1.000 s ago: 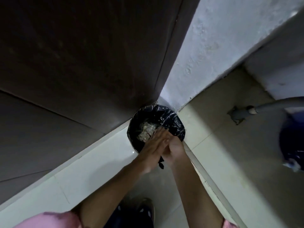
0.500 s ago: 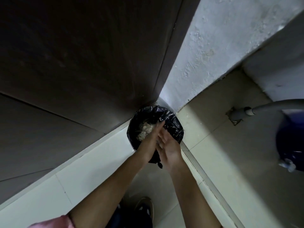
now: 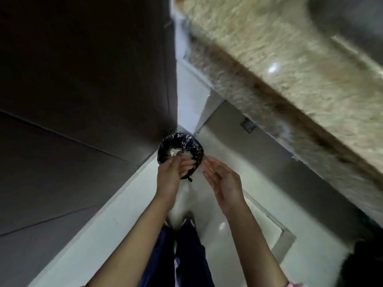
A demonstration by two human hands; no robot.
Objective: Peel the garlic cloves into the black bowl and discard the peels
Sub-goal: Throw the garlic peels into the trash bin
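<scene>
Hands have parted; half a second ago palm rubbed palm over the bin. Left hand (image 3: 171,176) open, fingers straight, nothing held. Right hand (image 3: 224,181) open, loosely cupped, empty. Beyond them, the bin (image 3: 195,147) stands in the floor's corner with pale peels (image 3: 173,151) inside. Discarding looks finished. Black bowl not in view.

Trousers (image 3: 187,257): dark navy, lower centre of frame, pale stripe between the legs.
Shoes (image 3: 188,221): dark, detail blurred.
Sleeve (image 3: 293,284): pink, sliver at bottom right edge.
Left hand (image 3: 170,176), right hand (image 3: 224,183): bare; forearms uncovered.
</scene>
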